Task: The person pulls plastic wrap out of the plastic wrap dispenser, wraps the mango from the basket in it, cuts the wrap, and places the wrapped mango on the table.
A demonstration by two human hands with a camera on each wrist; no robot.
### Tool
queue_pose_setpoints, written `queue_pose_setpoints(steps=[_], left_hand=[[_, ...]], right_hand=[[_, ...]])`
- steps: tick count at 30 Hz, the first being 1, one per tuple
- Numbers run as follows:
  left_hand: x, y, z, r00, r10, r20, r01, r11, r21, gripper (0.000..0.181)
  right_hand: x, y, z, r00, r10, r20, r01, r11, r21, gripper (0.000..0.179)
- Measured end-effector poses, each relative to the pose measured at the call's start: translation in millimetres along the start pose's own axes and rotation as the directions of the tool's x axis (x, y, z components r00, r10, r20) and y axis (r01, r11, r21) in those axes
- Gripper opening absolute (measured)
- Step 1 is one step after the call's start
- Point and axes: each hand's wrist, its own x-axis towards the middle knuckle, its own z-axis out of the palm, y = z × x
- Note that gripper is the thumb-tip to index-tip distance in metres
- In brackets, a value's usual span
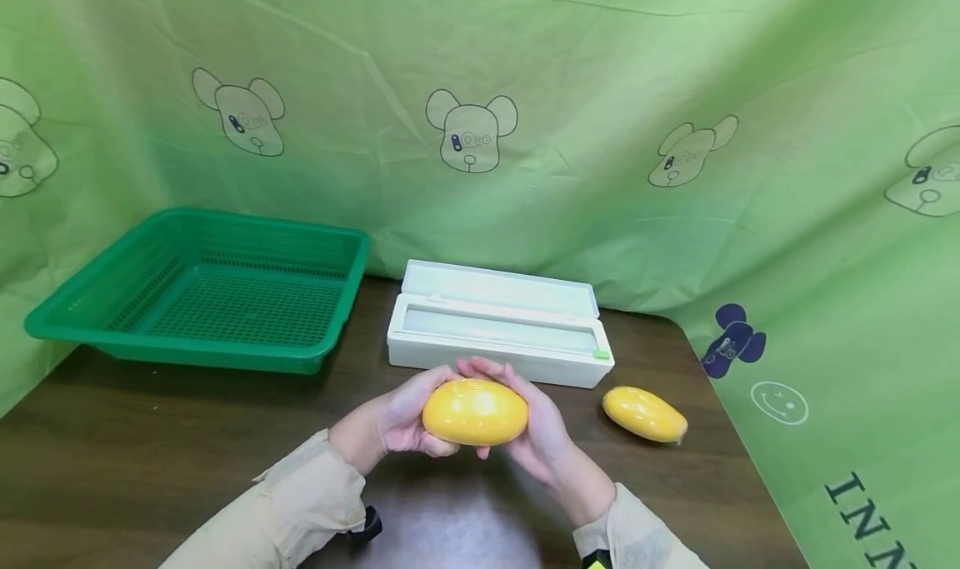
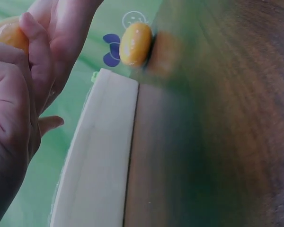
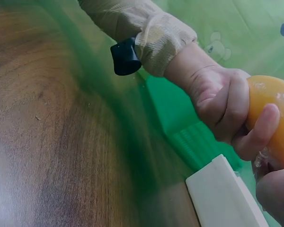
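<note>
A glossy yellow mango is held up in front of me between both hands, above the table. My left hand grips its left end, and my right hand grips the right end with fingers behind it. In the right wrist view, a bit of clear crinkled film shows at the mango's underside by the fingers. A second yellow mango lies on the table at the right, with a clear tuft at its near end. Behind the hands stands a white cling film dispenser, its lid raised.
At the back left sits a green plastic basket with a slotted bottom. The dark wooden table reaches a green printed curtain at the back and right. A small green piece sits on the dispenser's right end.
</note>
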Motion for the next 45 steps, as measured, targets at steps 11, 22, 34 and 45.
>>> queue_pose_setpoints(steps=[11, 22, 34, 45], left_hand=[[-8.8, 3.0, -7.1, 0.998, -0.056, -0.037, 0.057, 0.998, 0.019, 0.050], [-14.3, 18.9, -6.3, 0.889, -0.014, -0.457, 0.066, 0.993, 0.097, 0.073], [3.5, 8.0, 4.5, 0.918, 0.020, -0.396, -0.033, 0.999, -0.025, 0.066], [7.0, 3.1, -0.7, 0.912, -0.084, -0.401, 0.064, 0.996, -0.065, 0.049]], right_hand=[[6.1, 2.4, 1.7, 0.999, -0.028, -0.020, 0.027, 0.998, -0.062, 0.058], [12.6, 6.8, 4.9, 0.934, -0.144, -0.326, 0.141, 0.990, -0.033, 0.046], [13.6, 5.3, 5.3, 0.929, -0.175, -0.327, 0.204, 0.977, 0.055, 0.032], [11.8, 3.2, 6.0, 0.939, -0.183, -0.292, 0.204, 0.978, 0.041, 0.032]])
